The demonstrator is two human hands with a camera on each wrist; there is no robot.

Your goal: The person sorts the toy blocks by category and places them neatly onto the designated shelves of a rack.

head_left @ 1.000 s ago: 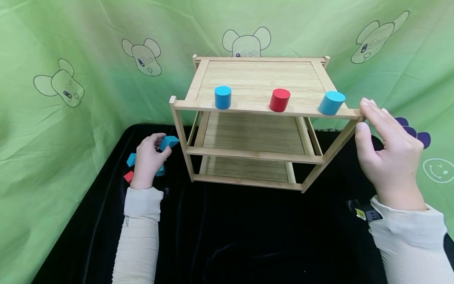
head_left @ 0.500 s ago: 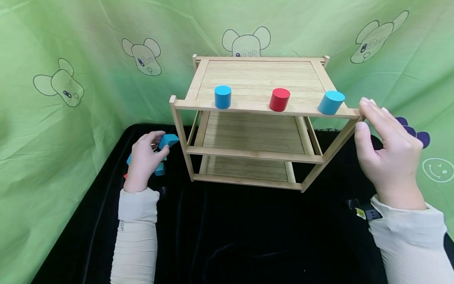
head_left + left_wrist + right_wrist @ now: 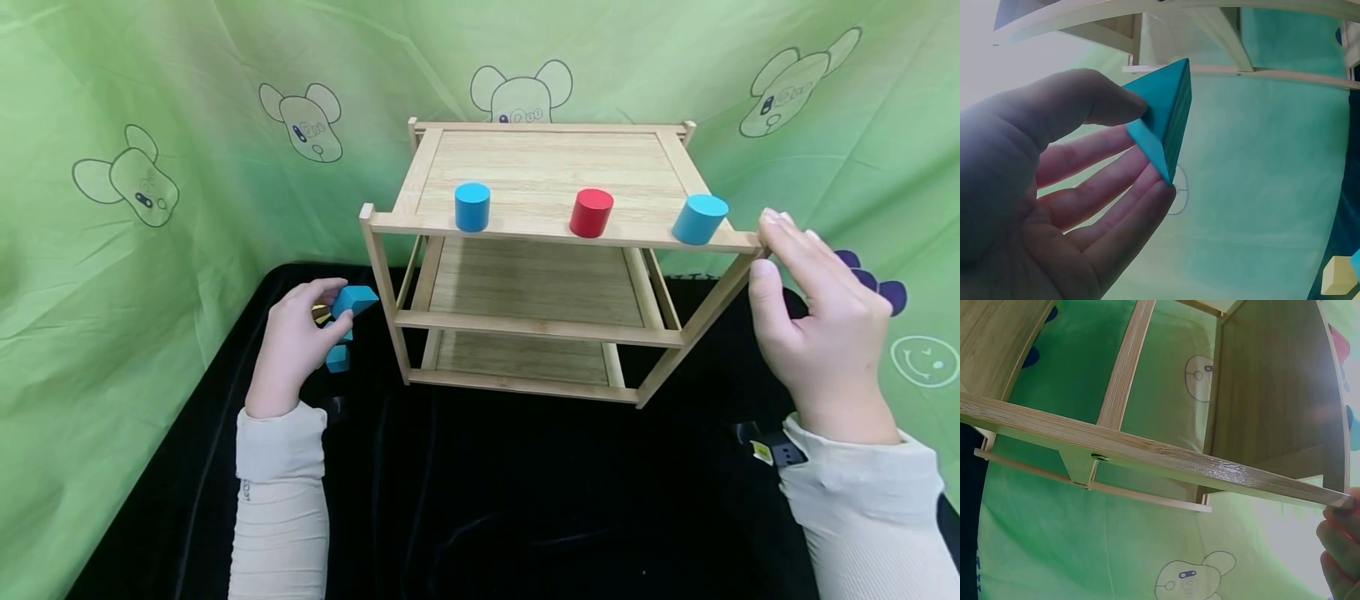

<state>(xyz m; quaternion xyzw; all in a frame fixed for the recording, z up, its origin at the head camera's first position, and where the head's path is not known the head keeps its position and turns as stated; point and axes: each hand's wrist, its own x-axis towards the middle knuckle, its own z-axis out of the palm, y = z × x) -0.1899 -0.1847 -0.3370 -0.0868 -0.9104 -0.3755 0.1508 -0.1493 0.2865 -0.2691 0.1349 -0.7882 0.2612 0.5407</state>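
My left hand pinches a blue triangular block between thumb and fingers, just left of the wooden shelf. In the left wrist view the thumb presses one face of that block, and fingertips support its far side. At the shelf's front right top corner, my right hand grips the end of the frame. The right wrist view shows only some of its fingers beside that corner. Along the shelf's front edge stand a blue cylinder, a red cylinder and another blue cylinder.
Loose blue blocks lie on the black cloth beside the left hand. A yellow block shows in the left wrist view's corner. Two lower tiers sit under the shelf top. Green printed curtain surrounds everything.
My left hand has shifted left and its wrist has swung outward, still pinching the blue triangular block, which barely moves. It now hides the red block. The right hand stays at the shelf corner.
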